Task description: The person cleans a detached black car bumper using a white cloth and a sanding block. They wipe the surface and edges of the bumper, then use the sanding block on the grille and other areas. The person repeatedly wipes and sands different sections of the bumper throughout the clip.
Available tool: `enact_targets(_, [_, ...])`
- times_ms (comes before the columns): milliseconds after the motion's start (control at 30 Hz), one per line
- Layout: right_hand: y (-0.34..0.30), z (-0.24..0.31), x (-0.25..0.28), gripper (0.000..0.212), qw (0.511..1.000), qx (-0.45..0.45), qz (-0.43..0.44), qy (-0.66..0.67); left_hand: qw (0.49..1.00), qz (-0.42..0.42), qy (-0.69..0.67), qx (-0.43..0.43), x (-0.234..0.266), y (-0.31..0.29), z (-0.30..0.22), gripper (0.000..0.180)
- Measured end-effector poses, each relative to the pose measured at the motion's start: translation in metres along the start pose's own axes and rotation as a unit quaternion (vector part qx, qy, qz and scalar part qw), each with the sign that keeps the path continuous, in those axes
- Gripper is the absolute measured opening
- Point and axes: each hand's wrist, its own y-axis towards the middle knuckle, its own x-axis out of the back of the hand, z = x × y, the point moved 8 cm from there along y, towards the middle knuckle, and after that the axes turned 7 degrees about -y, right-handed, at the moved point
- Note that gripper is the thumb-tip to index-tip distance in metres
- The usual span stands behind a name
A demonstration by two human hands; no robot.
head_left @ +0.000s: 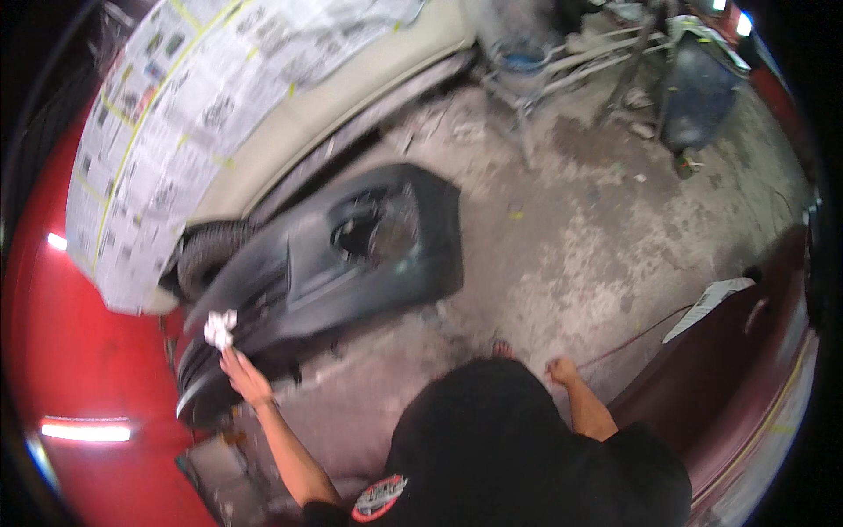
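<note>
A dark grey car bumper (342, 272) lies on the floor in front of me, a round opening near its far end. Over the bumper's left end reaches my left hand (246, 376), with a crumpled white wad (219, 328) at its fingertips. Whether the wad is cloth or paper cannot be made out. My right hand (560, 371) hangs at my right side, away from the bumper. Its fingers are curled closed, and what they hold, if anything, is hidden.
A pale car body (351, 105) masked with newspaper (167, 114) and a tyre (215, 255) stand beyond the bumper. Red bodywork (79, 360) is at left, a dark red panel (729, 369) at right. A stand (527, 97) and a dark blue container (702, 92) are at the back.
</note>
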Motion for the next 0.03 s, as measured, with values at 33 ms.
enact_targets(33, [0.0032, 0.0106, -0.0062, 0.053, 0.986, 0.001, -0.004, 0.166, 1.000, 0.017, -0.011, -0.003, 0.0091, 0.0241, 0.0434, 0.066])
